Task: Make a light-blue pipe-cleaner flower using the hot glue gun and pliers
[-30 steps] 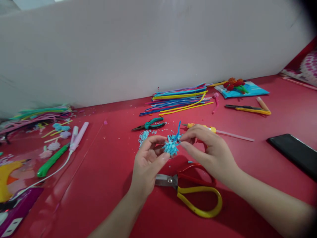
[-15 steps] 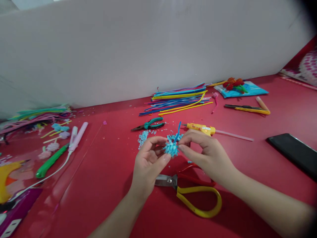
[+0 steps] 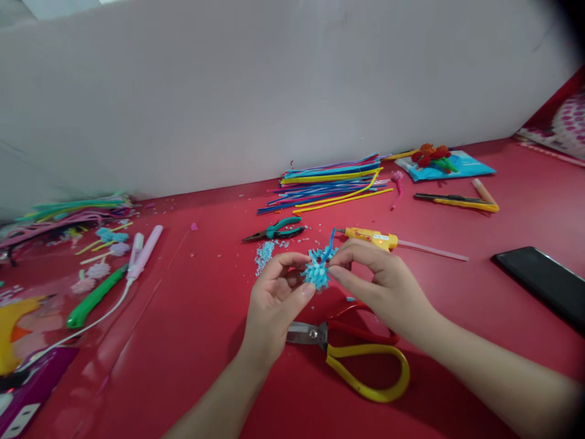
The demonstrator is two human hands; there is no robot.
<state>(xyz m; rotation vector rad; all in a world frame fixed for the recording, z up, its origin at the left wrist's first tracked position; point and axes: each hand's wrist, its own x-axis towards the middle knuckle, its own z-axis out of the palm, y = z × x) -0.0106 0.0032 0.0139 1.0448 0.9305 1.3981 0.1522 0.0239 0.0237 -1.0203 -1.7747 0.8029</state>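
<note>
Between my two hands is a light-blue pipe-cleaner flower (image 3: 316,272) with pointed tufts, a darker blue stem (image 3: 331,241) standing up from it. My left hand (image 3: 280,299) pinches its left side between thumb and fingers. On the other side, my right hand (image 3: 375,274) has thumb and forefinger closed on the flower's right edge. Below the hands lie scissors (image 3: 313,333) with one red and one yellow handle. Just behind my hands are teal-handled pliers (image 3: 283,228), a pile of blue fluff clippings (image 3: 264,256) and a yellow glue gun (image 3: 372,236) with a glue stick in it.
Pipe cleaners (image 3: 329,183) lie bundled along the white wall (image 3: 274,91). At right are a black phone (image 3: 543,283), tweezers (image 3: 457,200) and red flowers (image 3: 429,155) on a blue packet. At left are a pink hair straightener (image 3: 145,253), a green-handled tool (image 3: 95,296) and a purple power strip (image 3: 39,390).
The blue stem leans slightly further right, and the flower has turned a little in my fingers. Both hands stay in nearly the same place.
</note>
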